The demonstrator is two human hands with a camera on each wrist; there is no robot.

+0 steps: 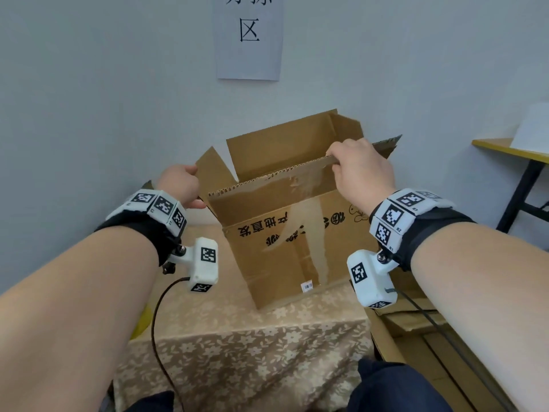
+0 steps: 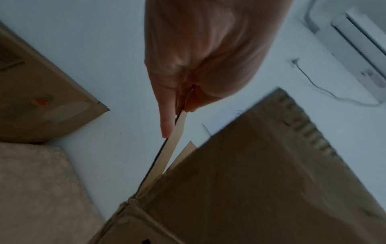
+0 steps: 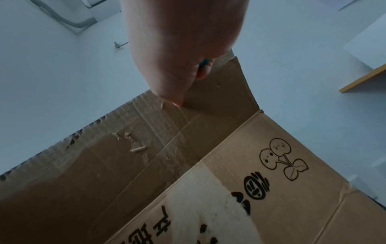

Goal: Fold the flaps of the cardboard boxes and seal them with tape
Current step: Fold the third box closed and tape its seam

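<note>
Box: open cardboard box (image 1: 285, 233) stands on the table (image 1: 252, 346) by the wall, flaps up.
Left hand: left hand (image 1: 181, 185) pinches the left side flap (image 1: 212, 176); fingers (image 2: 167, 118) clamped on its edge.
Right hand: right hand (image 1: 362, 171) grips the near flap (image 1: 267, 194); fingers seemingly curled over its top edge.

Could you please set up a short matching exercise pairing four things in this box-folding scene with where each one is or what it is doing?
Things:
1. left hand
2. right hand
3. cardboard box
4. paper sign

Places or states:
A. taped to the wall
B. grips the near flap's edge
C. stands on the floral tablecloth
D. pinches the left side flap

Pairs: 1-D, 2-B, 3-C, 4-A
</note>
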